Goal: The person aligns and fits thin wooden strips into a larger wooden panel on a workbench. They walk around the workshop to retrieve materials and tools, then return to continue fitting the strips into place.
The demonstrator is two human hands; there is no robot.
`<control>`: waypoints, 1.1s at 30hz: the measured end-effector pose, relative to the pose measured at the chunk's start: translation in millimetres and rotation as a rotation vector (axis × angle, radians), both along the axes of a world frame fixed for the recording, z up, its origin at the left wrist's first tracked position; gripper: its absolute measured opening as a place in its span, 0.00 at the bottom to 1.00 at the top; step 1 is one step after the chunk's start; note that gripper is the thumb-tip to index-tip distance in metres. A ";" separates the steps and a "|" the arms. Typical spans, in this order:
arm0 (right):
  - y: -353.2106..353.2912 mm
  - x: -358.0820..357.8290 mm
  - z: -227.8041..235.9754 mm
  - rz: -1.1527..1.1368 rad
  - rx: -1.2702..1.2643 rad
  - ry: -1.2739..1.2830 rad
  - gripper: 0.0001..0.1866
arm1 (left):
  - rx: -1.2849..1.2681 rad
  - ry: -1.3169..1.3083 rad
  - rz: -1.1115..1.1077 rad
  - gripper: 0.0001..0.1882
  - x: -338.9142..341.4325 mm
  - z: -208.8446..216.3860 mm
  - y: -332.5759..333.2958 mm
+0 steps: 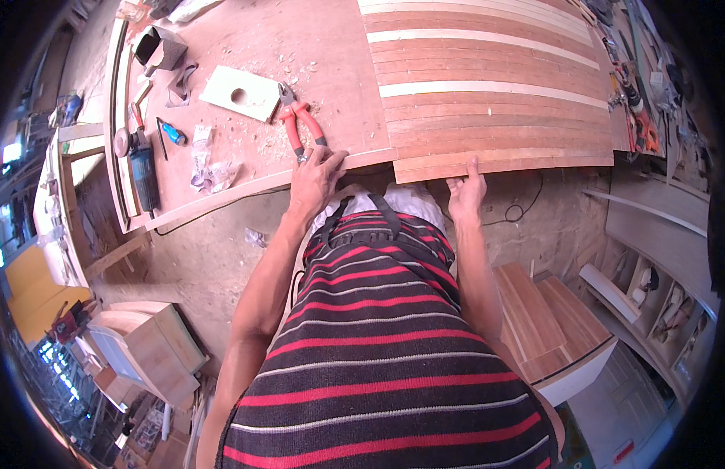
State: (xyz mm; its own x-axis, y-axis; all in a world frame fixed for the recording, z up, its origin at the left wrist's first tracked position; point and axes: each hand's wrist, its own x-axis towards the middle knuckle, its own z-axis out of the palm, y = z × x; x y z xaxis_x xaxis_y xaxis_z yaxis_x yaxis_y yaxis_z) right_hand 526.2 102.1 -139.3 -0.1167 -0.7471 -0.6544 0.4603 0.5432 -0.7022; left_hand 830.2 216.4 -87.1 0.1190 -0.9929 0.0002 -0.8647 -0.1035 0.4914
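Observation:
Red-handled pliers (301,125) lie on the workbench, their jaws over the edge of a pale board with a round hole (249,90). My left hand (319,177) is at the bench's near edge, its fingers curled over the ends of the plier handles. To the right, a large panel of glued wooden strips (487,117), reddish brown with a few pale stripes, overhangs the front edge a little. My right hand (468,190) grips that panel's near edge, thumb on top and the other fingers partly hidden beneath.
An angle grinder (144,176), a blue-handled screwdriver (173,131), crumpled plastic (214,173) and a dark open box (159,50) lie on the bench's left side. Wood shavings surround the pliers. Further tools (636,102) crowd the far right. Wooden cabinet pieces (546,320) stand behind on the floor.

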 end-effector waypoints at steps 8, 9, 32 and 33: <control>0.5 2.1 2.7 -0.008 0.001 -0.011 0.25 | 0.054 0.150 -0.034 0.17 6.2 0.4 -5.4; 0.2 0.5 1.7 -0.002 0.007 -0.027 0.25 | 0.047 0.168 -0.038 0.17 6.3 -0.3 -5.9; 42.9 87.9 5.6 0.022 0.239 -0.429 0.17 | 0.056 0.070 -0.033 0.15 3.4 7.0 -3.4; 44.5 87.9 9.5 0.011 0.234 -0.418 0.17 | 0.065 0.055 -0.038 0.15 2.6 9.8 -3.4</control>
